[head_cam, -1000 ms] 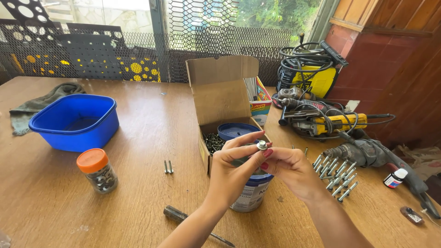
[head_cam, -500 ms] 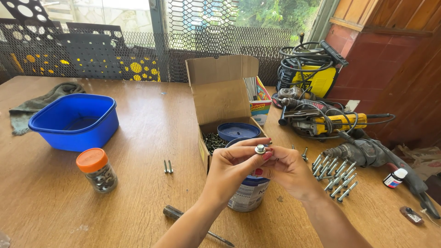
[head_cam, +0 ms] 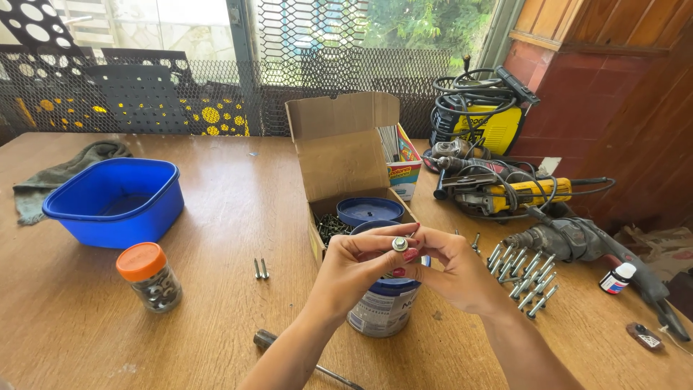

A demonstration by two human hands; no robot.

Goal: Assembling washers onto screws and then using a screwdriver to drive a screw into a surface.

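Two bare hands meet above a wooden tabletop (head_cam: 216,217), pinching a small silver metal bolt with a round washer (head_cam: 399,244) between them. The left hand (head_cam: 354,271) has its fingers (head_cam: 375,238) closed narrowly around the bolt from the left; the right hand (head_cam: 455,271) grips it from the right. The bolt sits at the fingertips, directly above a blue-lidded white tin (head_cam: 382,307), just before an open cardboard box of dark screws (head_cam: 346,173).
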